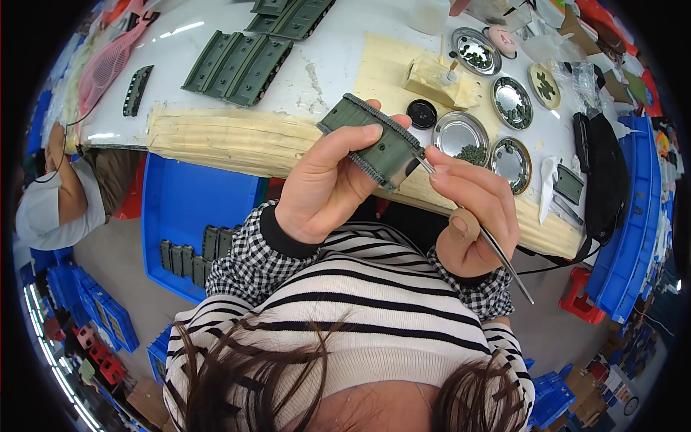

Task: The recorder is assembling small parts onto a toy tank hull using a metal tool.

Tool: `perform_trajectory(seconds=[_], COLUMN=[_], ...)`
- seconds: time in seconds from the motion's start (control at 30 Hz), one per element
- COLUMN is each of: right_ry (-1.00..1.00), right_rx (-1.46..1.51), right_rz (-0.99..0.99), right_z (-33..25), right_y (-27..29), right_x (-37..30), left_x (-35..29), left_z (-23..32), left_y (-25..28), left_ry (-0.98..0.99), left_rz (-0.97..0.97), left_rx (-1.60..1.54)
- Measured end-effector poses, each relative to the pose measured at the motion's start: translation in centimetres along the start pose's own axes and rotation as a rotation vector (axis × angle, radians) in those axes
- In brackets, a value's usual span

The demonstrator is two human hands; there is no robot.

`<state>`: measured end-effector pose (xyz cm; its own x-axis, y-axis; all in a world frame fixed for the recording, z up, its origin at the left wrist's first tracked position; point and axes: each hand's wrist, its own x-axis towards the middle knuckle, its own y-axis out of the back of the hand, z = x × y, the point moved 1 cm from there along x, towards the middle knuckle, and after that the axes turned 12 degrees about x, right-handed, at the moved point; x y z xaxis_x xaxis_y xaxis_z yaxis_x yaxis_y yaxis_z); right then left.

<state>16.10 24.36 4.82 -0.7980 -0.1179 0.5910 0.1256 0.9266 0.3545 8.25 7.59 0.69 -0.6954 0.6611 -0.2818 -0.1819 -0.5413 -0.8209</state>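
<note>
My left hand [322, 176] is closed round a dark green model tank hull [380, 150] with ridged tracks along its long edges, thumb on the flat face. Between the fingers of my right hand [479, 205] is a slim pair of metal tweezers [505, 261]. Its upper tip meets the near right end of the hull, by a dark patch; whether it grips a small part there is too small to tell. A tan bandage [464, 225] wraps a digit of my right hand. Both hands are raised in front of the table's near edge.
Steel dishes [461, 132] of tiny green parts stand on the table's right, near a yellow block [440, 83] and a black round lid [422, 114]. More green hulls [237, 68] lie far left. A blue bin [194, 194] holds several below. Another person's arm [65, 173] shows at left.
</note>
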Motion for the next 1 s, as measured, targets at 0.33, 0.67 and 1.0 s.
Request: perform_trajectory(seconds=[0.33,0.67,1.0], right_ry=[0.06,0.056,0.081], right_rx=[-0.027,-0.024,-0.009], right_rz=[-0.018,-0.065,-0.089], right_z=[0.11,0.1,0.39], right_y=[-0.11,0.24,0.7], right_x=[-0.52,-0.2,0.23], left_x=[-0.05,0.05,0.29], left_z=[-0.31,0.12,0.14], left_y=[-0.04,0.08,0.37], left_ry=[0.01,0.03,0.078], left_rz=[-0.031,-0.024,-0.036], left_rx=[-0.067,-0.026,-0.037])
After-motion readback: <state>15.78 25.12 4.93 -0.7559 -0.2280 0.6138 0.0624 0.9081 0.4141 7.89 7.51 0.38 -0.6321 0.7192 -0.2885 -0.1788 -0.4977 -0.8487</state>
